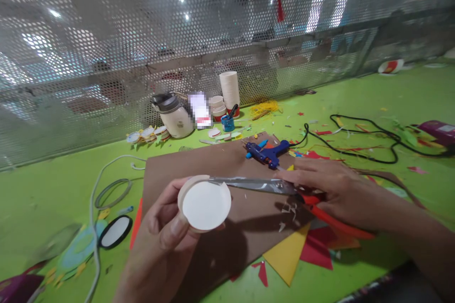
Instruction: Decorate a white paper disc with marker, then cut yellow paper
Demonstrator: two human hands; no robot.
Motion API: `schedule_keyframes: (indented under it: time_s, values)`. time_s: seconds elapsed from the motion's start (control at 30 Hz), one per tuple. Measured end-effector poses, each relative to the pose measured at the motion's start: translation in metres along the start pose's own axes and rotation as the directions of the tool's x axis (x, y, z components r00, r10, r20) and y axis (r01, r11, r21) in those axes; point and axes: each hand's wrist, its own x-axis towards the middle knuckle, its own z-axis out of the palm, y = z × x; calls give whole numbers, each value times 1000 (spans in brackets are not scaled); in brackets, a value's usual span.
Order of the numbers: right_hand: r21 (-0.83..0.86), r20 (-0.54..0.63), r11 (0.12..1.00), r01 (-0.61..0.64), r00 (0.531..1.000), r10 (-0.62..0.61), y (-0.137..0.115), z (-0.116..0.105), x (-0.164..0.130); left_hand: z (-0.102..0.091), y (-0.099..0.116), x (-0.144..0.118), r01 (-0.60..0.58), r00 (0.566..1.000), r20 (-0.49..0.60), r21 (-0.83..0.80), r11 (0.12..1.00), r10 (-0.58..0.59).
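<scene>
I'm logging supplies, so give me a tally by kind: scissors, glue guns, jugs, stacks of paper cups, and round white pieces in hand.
Scissors: 1 pair, in the right hand
Glue gun: 1
Jug: 1
Stacks of paper cups: 2
Round white piece: 1, in the left hand
Total: 6

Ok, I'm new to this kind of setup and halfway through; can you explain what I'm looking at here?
There is no machine here: these are a person's two bare hands. The single picture comes from a camera worn on their head, looking forward and down, so it shows roughly what they face.

The left hand holds a round white paper piece with a raised rim. The right hand holds orange-handled scissors, whose blades reach that rim.

Below is a brown board on a green table. A blue glue gun lies on the board. Farther back stand a kettle and a tall stack of paper cups.
</scene>
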Motion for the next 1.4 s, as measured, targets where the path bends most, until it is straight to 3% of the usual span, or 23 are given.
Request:
schedule_keyframes:
  time_s: [0.4,0.63,0.97,1.13,1.4]
  values:
    - [19,-6,1000,14,1000,-14,-2,1,0,0,1,0,-74,997,10,80,994,73]
    - [-22,-18,1000,18,1000,-18,-2,2,0,-1,4,0,-24,1000,9,61,998,24]
    - [-113,-53,992,61,996,-67,-4,-2,0,0,1,-1,-45,999,17,63,997,44]
    - [-170,-40,981,95,994,-103,-3,-3,0,1,1,1,-2,996,85,-11,1000,3]
    - [-198,-19,974,107,993,-113,-4,-5,1,10,4,-2,42,999,24,-177,983,-39]
